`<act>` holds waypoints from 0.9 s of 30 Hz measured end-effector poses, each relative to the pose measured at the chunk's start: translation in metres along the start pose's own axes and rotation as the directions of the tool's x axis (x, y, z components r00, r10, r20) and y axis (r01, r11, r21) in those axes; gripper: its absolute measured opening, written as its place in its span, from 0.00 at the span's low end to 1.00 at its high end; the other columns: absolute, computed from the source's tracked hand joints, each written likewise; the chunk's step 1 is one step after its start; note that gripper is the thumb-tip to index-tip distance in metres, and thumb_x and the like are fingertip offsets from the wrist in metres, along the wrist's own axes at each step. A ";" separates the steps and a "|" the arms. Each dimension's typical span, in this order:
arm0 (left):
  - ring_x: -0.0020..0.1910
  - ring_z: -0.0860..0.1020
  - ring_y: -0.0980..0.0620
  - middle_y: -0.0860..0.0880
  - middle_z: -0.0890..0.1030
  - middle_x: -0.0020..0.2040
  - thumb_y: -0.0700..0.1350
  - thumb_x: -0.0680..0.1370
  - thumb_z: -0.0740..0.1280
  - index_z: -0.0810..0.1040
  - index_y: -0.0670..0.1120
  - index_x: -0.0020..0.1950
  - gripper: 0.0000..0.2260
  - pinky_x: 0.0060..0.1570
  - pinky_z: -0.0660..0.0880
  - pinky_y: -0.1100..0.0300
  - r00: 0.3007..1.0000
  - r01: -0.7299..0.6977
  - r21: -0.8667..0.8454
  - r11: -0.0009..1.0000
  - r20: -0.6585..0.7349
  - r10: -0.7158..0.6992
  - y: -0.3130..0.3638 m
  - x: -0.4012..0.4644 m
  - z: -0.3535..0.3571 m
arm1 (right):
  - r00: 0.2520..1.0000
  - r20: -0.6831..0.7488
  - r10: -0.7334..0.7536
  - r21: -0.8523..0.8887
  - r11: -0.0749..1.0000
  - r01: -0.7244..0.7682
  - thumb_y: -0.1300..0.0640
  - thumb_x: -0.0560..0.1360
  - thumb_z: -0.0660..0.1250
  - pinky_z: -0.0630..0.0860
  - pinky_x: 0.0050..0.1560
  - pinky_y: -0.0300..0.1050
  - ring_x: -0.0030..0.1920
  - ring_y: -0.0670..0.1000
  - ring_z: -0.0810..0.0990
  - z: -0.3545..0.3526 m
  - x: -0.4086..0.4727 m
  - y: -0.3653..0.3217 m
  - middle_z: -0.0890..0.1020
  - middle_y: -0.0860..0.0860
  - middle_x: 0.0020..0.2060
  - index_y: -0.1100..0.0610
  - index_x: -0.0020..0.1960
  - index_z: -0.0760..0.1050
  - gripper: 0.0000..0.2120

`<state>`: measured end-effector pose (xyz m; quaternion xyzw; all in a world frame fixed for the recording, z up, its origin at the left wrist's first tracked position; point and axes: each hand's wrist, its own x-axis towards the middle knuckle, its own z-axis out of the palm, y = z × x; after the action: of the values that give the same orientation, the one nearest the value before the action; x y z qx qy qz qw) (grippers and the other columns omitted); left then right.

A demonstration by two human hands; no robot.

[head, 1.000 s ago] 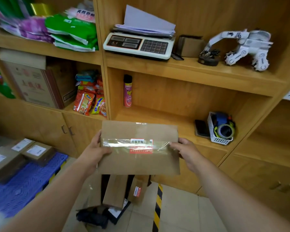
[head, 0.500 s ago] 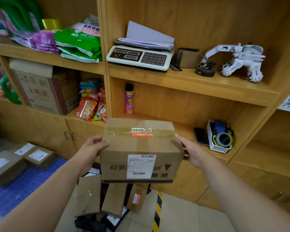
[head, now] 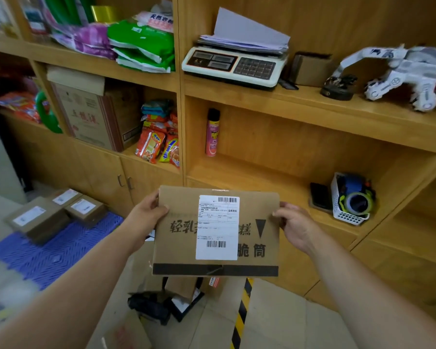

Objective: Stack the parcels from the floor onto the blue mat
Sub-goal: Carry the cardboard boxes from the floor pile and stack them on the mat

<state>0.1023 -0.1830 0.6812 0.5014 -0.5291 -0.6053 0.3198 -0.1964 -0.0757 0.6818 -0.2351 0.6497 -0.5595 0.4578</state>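
I hold a brown cardboard parcel in the air in front of me, its face with a white shipping label turned towards me. My left hand grips its left edge and my right hand grips its right edge. The blue mat lies on the floor at the lower left. Three labelled brown parcels sit on its far end. Below the held parcel more parcels lie in a pile on the floor, partly hidden by it.
A wooden shelf unit fills the wall ahead, holding a scale, a spray can, snack packets, a tape basket and a white toy excavator. A yellow-black stripe runs along the tiled floor.
The parcel has been turned in my hands: first its taped top faced me, now the side with the shipping label does. It also sits a little lower in view.
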 end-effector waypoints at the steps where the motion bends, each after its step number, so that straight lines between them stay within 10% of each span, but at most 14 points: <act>1: 0.50 0.78 0.50 0.47 0.77 0.57 0.38 0.80 0.61 0.66 0.52 0.71 0.20 0.41 0.76 0.56 0.999 -0.001 0.001 1.000 -0.037 0.001 -0.003 -0.002 -0.003 | 1.000 -0.022 0.014 -0.015 1.000 -0.014 0.71 0.73 0.63 0.73 0.49 0.47 0.50 0.54 0.77 0.005 0.000 0.003 0.81 0.57 0.47 0.62 0.57 0.74 0.13; 9: 0.51 0.78 0.48 0.47 0.78 0.55 0.39 0.79 0.62 0.62 0.49 0.73 0.22 0.43 0.75 0.56 0.978 0.061 0.009 0.998 -0.203 -0.058 -0.025 -0.037 -0.054 | 0.996 -0.091 0.013 -0.194 0.981 -0.031 0.63 0.75 0.68 0.73 0.57 0.51 0.56 0.56 0.77 0.063 -0.019 0.027 0.81 0.57 0.54 0.60 0.60 0.74 0.14; 19: 0.50 0.77 0.49 0.49 0.78 0.53 0.42 0.79 0.63 0.69 0.48 0.67 0.16 0.50 0.74 0.53 0.910 0.155 -0.061 0.986 -0.381 -0.166 -0.073 -0.114 -0.191 | 0.997 0.053 0.054 -0.379 0.925 -0.029 0.55 0.81 0.58 0.70 0.38 0.42 0.49 0.49 0.73 0.218 -0.108 0.055 0.76 0.53 0.60 0.47 0.75 0.58 0.24; 27: 0.44 0.77 0.53 0.50 0.77 0.52 0.40 0.79 0.63 0.67 0.51 0.71 0.20 0.44 0.74 0.55 0.880 0.213 -0.116 0.970 -0.409 -0.242 -0.109 -0.192 -0.348 | 0.979 0.159 0.128 -0.496 0.867 -0.033 0.55 0.81 0.59 0.74 0.58 0.52 0.60 0.56 0.75 0.370 -0.175 0.099 0.72 0.54 0.68 0.45 0.77 0.52 0.28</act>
<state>0.5033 -0.0929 0.6499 0.6675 -0.3644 -0.5339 0.3696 0.2232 -0.0961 0.6636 -0.3674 0.7341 -0.3319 0.4648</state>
